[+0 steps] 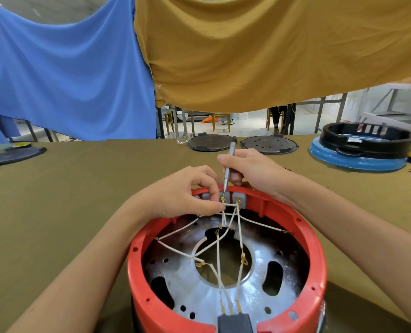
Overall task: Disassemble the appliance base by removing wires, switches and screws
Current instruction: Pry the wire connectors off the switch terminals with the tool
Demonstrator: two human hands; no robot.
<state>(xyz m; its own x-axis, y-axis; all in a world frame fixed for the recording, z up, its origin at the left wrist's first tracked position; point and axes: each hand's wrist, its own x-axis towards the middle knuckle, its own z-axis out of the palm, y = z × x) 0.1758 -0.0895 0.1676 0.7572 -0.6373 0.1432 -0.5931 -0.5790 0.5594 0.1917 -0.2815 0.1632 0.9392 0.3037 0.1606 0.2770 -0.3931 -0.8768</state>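
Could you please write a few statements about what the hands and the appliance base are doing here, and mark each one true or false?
1. The right hand holds a screwdriver. True.
2. The screwdriver tip is at a terminal on the far inner wall of the red appliance base. True.
3. The left hand rests flat on the table. False: it pinches the white wires near the terminals.
4. The wires have all been removed. False: several still cross the inside.
5. The base is blue. False: red.

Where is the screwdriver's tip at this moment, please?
In the head view, the screwdriver, held by the right hand, has its tip at a brass terminal inside the red base's far rim.
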